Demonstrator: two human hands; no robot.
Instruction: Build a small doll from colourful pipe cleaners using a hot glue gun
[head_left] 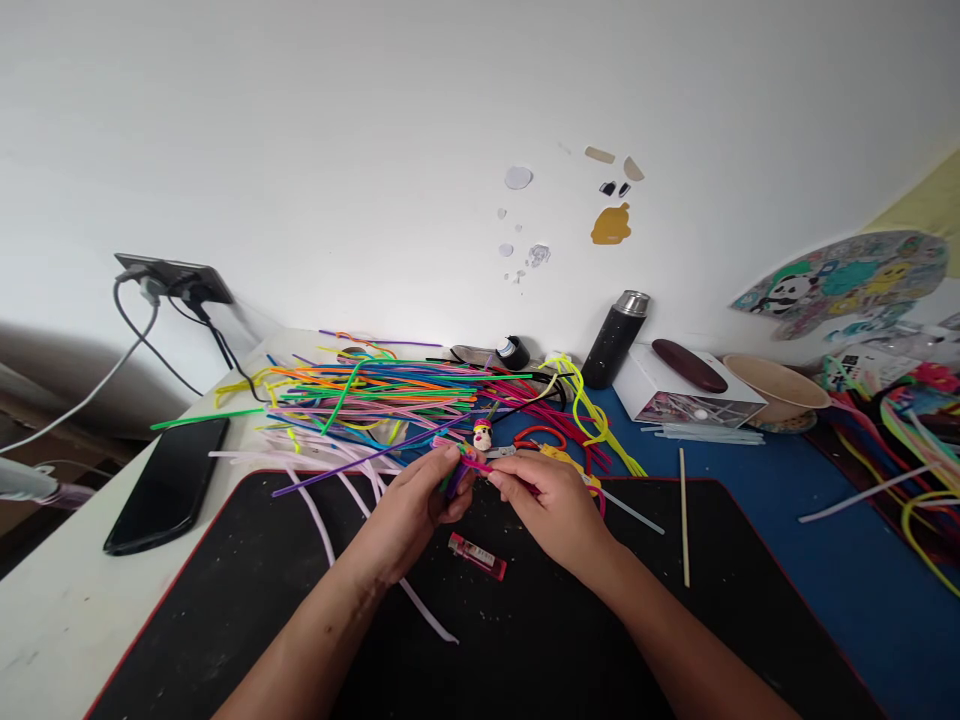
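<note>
We had a black mat (225, 620) spread before us, and a heap of colourful fuzzy stems (375, 385) lay across its far side. Above the mat, our left hand (424, 490) and right hand (553, 500) were close together, fingers curled. Nearer us lay a red lighter (478, 557). Between our hands was a small multicoloured twist (465, 460), pinched in the left; the right pinched a magenta strand (482, 466) that reached it. Just beyond, we saw a tiny white figurine (482, 438).
</note>
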